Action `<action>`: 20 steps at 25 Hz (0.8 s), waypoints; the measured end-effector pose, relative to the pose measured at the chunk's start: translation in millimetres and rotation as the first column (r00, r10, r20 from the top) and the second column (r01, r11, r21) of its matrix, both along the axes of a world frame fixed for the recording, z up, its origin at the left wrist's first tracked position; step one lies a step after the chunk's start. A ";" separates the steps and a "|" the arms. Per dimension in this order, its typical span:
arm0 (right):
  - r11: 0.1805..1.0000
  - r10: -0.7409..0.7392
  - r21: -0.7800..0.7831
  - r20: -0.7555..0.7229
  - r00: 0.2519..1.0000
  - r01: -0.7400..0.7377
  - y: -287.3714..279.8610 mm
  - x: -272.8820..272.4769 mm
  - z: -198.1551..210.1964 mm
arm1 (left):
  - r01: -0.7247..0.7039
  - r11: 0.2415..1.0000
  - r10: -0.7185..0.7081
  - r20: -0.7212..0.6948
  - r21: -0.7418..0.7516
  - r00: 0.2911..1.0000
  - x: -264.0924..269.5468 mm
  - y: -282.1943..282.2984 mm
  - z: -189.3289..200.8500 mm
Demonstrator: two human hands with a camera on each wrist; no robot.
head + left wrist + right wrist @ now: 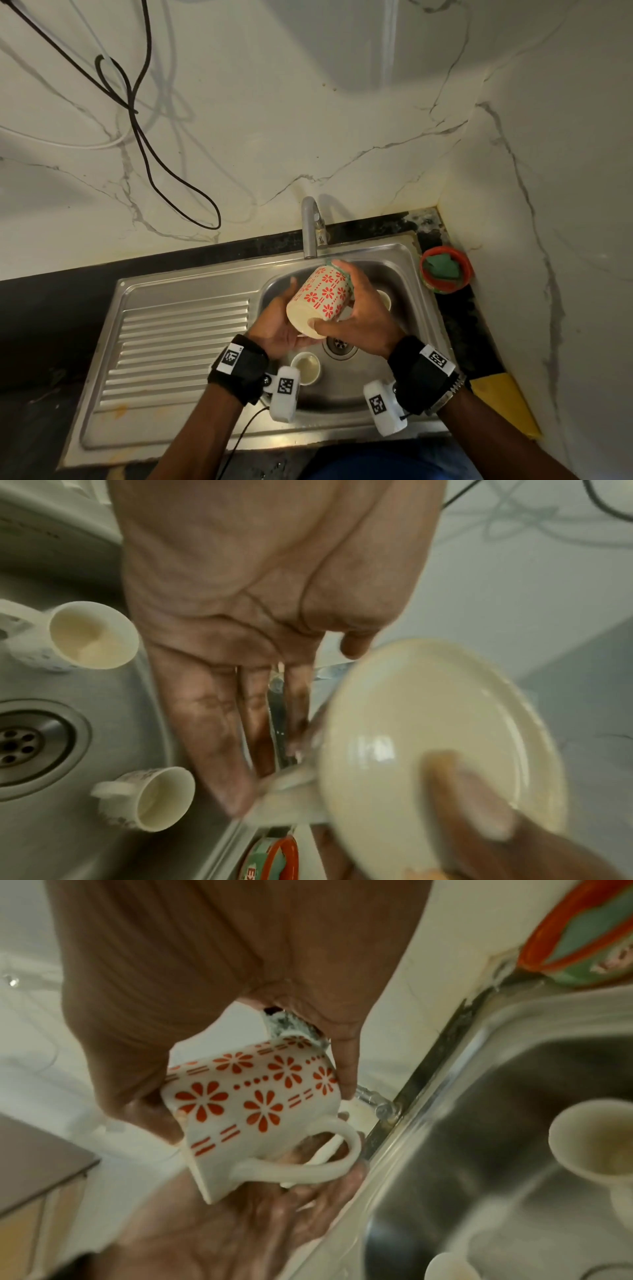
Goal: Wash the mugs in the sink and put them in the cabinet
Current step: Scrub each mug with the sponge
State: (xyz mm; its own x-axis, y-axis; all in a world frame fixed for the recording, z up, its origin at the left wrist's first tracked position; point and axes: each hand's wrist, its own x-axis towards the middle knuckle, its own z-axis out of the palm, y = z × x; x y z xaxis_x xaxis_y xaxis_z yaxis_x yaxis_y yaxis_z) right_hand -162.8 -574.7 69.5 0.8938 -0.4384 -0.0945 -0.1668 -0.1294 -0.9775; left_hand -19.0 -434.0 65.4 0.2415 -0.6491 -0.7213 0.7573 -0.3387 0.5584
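Observation:
A cream mug with red flowers (322, 294) (253, 1096) hangs tilted over the steel sink (397, 270), its base (428, 737) turned toward me. My right hand (356, 305) (205, 974) grips it, thumb on the base and fingers at the rim. Those fingers also press a green scrub pad (342, 270) (291, 1026) against the rim. My left hand (279, 318) (240, 642) lies flat under the mug with straight fingers, near its handle. Two small cream mugs (306, 366) (383, 299) stand in the basin.
The faucet (310, 226) rises behind the basin, and the drain (339, 344) sits below my hands. A ribbed drainboard (178, 342) extends to the left. A red tub holding a green sponge (445, 269) stands at the right corner. Cables (137, 113) hang on the marble wall.

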 end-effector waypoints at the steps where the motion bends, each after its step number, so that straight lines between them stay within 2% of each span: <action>1: 0.997 0.050 -0.061 -0.016 0.999 -0.051 -1.6 -1.9 1.1 | 0.011 1.000 -0.011 0.008 0.009 1.000 2.9 -2.5 7.6; 4: 0.964 0.143 -0.213 -0.098 0.985 -0.162 0.7 -1.1 6.3 | -0.023 0.998 0.018 -0.093 -0.054 0.996 -9.0 -12.4 25.8; 6: 0.929 0.112 -0.341 -0.108 0.988 -0.143 5.3 0.0 3.7 | -0.090 0.991 0.073 -0.164 -0.098 0.984 -16.7 -13.2 22.6; 9: 0.822 0.035 -0.569 0.054 0.998 0.002 18.7 -10.5 -11.6 | -0.175 0.977 0.135 -0.285 -0.119 0.949 -16.2 -10.7 11.0; 12: 0.748 0.150 -0.663 0.135 0.979 -0.023 35.4 -23.5 -14.0 | -0.213 0.970 0.160 -0.353 -0.115 0.922 -12.4 -9.0 7.5; 14: 0.738 0.201 -0.670 0.098 0.975 -0.084 29.1 -20.0 -8.7 | -0.230 0.964 0.171 -0.351 -0.132 0.921 -15.6 -9.9 8.8; 17: 0.874 0.101 -0.472 -0.056 0.993 -0.115 13.2 -7.2 -6.6 | -0.316 0.937 0.260 -0.309 -0.146 0.915 -15.1 -11.6 6.7; 18: 0.891 0.080 -0.443 -0.070 0.994 -0.103 14.0 -5.9 -7.1 | -0.341 0.929 0.284 -0.315 -0.141 0.905 -15.3 -12.9 7.6; 20: 0.866 0.074 -0.494 -0.037 0.997 -0.082 24.2 -8.4 -6.3 | -0.366 0.919 0.306 -0.320 -0.145 0.896 -18.4 -14.8 11.3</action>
